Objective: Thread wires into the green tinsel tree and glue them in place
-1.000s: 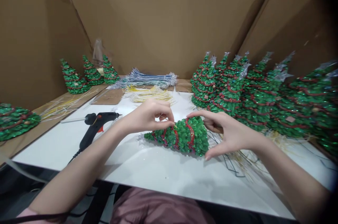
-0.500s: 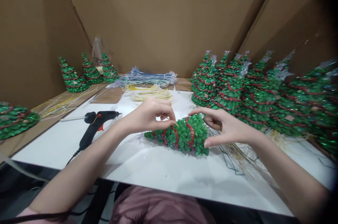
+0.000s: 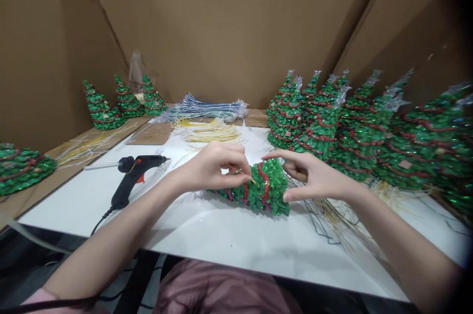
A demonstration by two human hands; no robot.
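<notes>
The green decorated tree (image 3: 272, 183) lay on its side near the middle of the white board (image 3: 218, 232), wide base to the right and narrow end partly hidden by the left hand (image 3: 221, 166). That hand was closed in a pinch on a thin yellow strand (image 3: 253, 180) over the tree's side. The right hand (image 3: 314, 176) braced the base end, thumb and forefinger spread around it and touching it.

The nearest crowding stood on the right: a dense group of upright trees (image 3: 321, 131) rose just beyond the right hand, with loose strands (image 3: 332, 220) spread beside and below that wrist (an easy tangle, by the look of it). Behind the left hand were a yellow-and-white bundle (image 3: 209, 131) and, farther back, a blue-and-white bundle (image 3: 209, 109). A black glue gun (image 3: 121, 188) lay left of the left forearm, nozzle toward it, its cord running off the near edge.

Three small trees (image 3: 101, 112) stood at the back left, and another tree (image 3: 24, 171) was cut off by the view's left side. Cardboard walls (image 3: 221, 33) bounded the back and sides. The board's near edge ran below both forearms, and the widest bare stretch lay between that edge and the lying tree.
</notes>
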